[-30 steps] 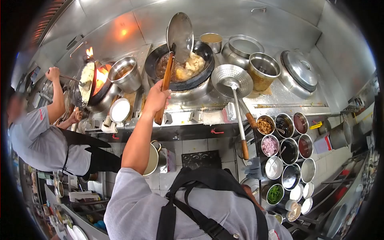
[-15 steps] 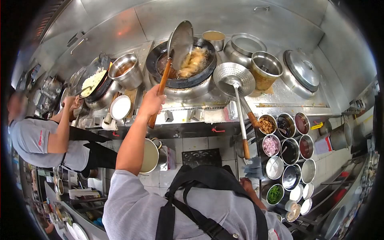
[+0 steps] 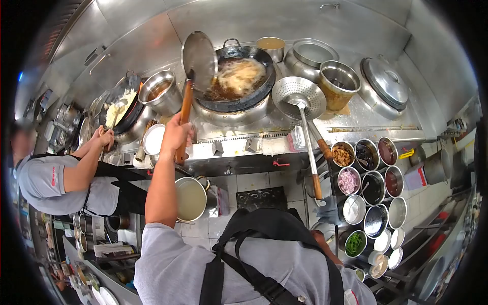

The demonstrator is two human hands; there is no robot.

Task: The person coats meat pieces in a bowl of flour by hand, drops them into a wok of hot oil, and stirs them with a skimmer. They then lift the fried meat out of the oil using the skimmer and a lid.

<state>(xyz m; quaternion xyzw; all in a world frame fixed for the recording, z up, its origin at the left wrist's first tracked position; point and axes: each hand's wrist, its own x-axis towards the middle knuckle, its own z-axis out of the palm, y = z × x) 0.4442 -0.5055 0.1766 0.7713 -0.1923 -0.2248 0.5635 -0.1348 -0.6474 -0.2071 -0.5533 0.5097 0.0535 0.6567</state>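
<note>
My left hand (image 3: 175, 133) is closed round the wooden handle of a large strainer (image 3: 200, 61). The strainer's round head is tilted up on its edge at the left side of a black wok (image 3: 264, 94). Pale pieces of food (image 3: 243, 75) bubble in brown oil inside that wok. My right hand (image 3: 319, 238) hangs low beside my body, near the rack of ingredient pots; its fingers are hidden. A perforated ladle (image 3: 299, 97) with a wooden handle lies across the counter to the right of the wok.
Metal pots stand around the wok, one with brown liquid (image 3: 158, 89). A lidded pot (image 3: 385, 85) is at the right. Several ingredient containers (image 3: 355, 243) are at the lower right. A co-worker (image 3: 66, 178) works at another wok on the left. A large pot (image 3: 191, 199) is below the counter.
My left hand and the strainer have moved left, uncovering more of the wok. The food lies more spread out in the bubbling oil. The co-worker's hands have shifted slightly.
</note>
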